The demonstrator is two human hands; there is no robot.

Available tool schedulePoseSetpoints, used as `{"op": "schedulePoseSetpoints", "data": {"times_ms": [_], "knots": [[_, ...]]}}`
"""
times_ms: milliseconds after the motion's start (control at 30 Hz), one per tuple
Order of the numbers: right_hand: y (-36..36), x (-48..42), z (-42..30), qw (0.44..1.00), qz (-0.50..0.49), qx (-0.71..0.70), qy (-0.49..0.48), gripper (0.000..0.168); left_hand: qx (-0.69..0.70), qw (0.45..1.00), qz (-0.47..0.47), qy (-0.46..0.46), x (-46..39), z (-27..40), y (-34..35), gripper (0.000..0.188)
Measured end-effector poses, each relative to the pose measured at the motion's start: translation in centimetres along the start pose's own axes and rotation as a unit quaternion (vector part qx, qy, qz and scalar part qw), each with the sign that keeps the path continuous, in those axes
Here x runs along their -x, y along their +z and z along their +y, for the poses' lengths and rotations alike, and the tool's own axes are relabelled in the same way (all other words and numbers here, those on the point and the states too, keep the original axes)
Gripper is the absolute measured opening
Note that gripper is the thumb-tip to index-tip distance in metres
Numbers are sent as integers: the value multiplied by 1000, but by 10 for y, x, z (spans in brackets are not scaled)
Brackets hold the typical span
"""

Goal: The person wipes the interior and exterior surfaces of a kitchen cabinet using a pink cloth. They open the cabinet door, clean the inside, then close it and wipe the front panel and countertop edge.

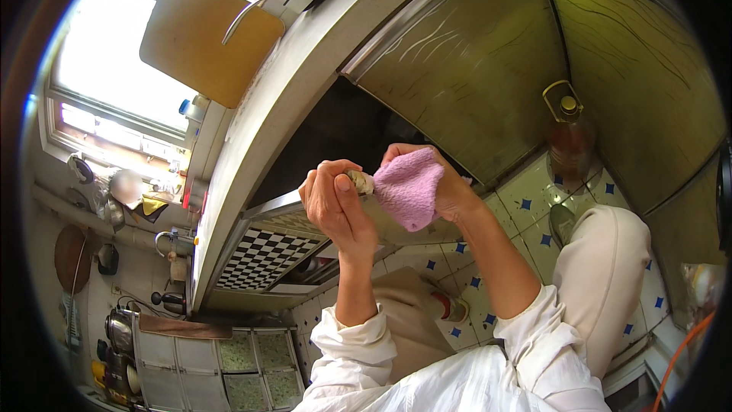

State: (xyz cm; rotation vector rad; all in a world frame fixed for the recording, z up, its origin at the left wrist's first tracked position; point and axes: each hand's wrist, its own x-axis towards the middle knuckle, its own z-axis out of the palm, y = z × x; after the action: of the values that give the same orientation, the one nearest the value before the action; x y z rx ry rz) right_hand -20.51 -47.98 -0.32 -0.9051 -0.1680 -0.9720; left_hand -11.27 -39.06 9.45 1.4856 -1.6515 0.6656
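Before the dark opening of a cupboard (337,131), both my hands are raised close together. My left hand (340,200) pinches a small, pale, crumpled piece (361,182) between thumb and fingers; its exact kind is unclear. A pink terry cloth (409,189) hangs from my right hand (452,189), covering most of the fingers. The cloth's left edge meets the pale piece, and I cannot tell whether the two are joined.
A greenish cabinet door (469,68) is beside the opening. On the tiled floor (514,206) stands a large bottle with a yellow cap (569,106). Above runs the pale counter edge (274,109), with a wooden cutting board (200,40). A black-and-white checkered panel (269,257) is at lower left.
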Motion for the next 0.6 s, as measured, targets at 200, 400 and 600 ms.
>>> {"op": "schedulePoseSetpoints", "data": {"times_ms": [200,400,600], "knots": [[-38,41,28,996,9,-12,92,23,-8,1000,26,11,0,2,3,47],[6,-1,-2,999,-32,-18,-18,28,0,999,51,-7,7,1,2,51],[-29,34,22,997,-47,30,53,33,-8,999,51,4,7,1,0,52]]}}
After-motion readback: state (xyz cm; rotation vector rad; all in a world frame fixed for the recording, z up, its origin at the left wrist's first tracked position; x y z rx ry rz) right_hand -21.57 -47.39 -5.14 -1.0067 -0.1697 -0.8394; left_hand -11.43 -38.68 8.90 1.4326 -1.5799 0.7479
